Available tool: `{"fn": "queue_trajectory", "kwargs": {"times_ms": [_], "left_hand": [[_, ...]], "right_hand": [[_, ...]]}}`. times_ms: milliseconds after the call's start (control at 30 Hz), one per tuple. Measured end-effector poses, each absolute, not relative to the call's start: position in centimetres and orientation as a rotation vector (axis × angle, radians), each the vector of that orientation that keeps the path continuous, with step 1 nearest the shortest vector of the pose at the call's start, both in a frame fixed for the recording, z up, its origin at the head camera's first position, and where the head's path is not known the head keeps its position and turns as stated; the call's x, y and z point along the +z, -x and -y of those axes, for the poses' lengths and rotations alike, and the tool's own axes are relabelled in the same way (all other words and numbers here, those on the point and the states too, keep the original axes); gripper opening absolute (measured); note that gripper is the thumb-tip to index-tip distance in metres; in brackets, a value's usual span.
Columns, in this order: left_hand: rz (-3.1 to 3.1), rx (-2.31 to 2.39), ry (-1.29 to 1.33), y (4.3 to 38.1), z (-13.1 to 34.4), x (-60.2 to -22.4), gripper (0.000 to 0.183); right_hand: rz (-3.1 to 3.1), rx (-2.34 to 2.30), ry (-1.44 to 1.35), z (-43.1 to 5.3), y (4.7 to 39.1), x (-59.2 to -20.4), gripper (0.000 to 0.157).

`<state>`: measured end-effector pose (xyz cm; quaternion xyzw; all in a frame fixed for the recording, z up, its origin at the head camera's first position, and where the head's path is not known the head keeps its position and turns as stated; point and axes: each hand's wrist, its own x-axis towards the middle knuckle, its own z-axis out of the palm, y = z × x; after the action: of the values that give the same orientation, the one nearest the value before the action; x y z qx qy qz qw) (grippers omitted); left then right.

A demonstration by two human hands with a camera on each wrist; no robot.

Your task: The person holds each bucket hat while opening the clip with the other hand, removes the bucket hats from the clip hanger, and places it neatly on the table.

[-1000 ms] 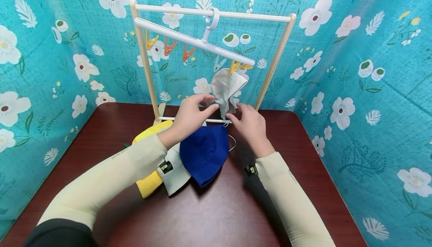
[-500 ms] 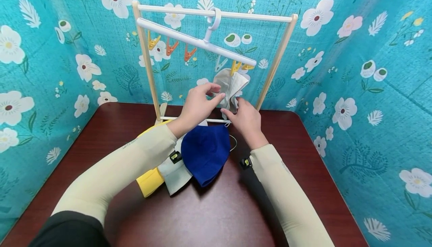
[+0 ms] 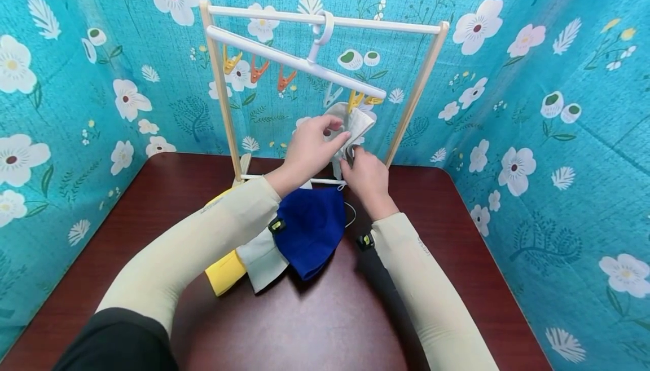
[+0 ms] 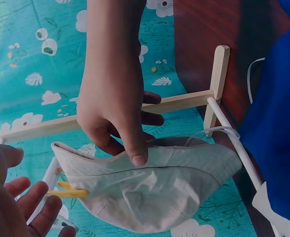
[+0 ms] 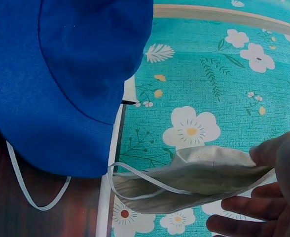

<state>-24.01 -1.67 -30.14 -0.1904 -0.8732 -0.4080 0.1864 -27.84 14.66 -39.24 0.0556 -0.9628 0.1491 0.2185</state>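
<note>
A pale grey-beige bucket hat (image 3: 361,124) with a thin white cord hangs from a yellow clothespin (image 3: 354,102) at the lower right end of the white hanger (image 3: 299,65). My right hand (image 3: 368,178) pinches the brim, its thumb on the outer side and fingers reaching inside, as the left wrist view shows. Beside the hat, near the clothespin, my left hand (image 4: 9,195) has loosely bent, parted fingers and holds nothing. In the right wrist view the hat's opening (image 5: 204,180) faces the camera.
A blue hat (image 3: 312,230), a pale hat (image 3: 264,261) and a yellow one (image 3: 225,272) lie overlapping on the dark red table (image 3: 304,326). The hanger tilts on a wooden rack (image 3: 418,86). Orange clothespins (image 3: 285,79) and others hang along it. Flowered cloth (image 3: 508,106) stands behind.
My left hand has moved right and slightly up, nearer the clothespin and in front of the hat. My right hand has shifted slightly left and now pinches the brim.
</note>
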Motion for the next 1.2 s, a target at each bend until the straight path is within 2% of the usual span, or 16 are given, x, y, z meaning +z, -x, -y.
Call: {"fn": "queue_trajectory", "kwargs": {"times_ms": [133,333,633,900,1200], "left_hand": [[2.459,-1.184,0.504,24.4,1.2,-29.8,0.038],[2.464,-1.206,0.455,25.1,0.3,-29.1,0.036],[2.488,-1.199,0.406,26.4,-0.7,-28.2,0.041],[2.47,-1.221,0.392,26.9,-1.2,-28.0,0.034],[2.503,-1.21,0.359,27.1,-2.2,-26.7,0.039]], "right_hand": [[2.64,0.381,-0.172,-14.5,27.9,-39.0,0.027],[2.617,0.324,-0.191,-14.5,27.8,-38.7,0.021],[2.504,0.26,-0.217,-14.9,26.9,-38.7,0.021],[2.412,0.204,-0.216,-15.1,25.8,-38.1,0.019],[2.35,0.131,-0.232,-15.5,23.8,-37.2,0.016]]}}
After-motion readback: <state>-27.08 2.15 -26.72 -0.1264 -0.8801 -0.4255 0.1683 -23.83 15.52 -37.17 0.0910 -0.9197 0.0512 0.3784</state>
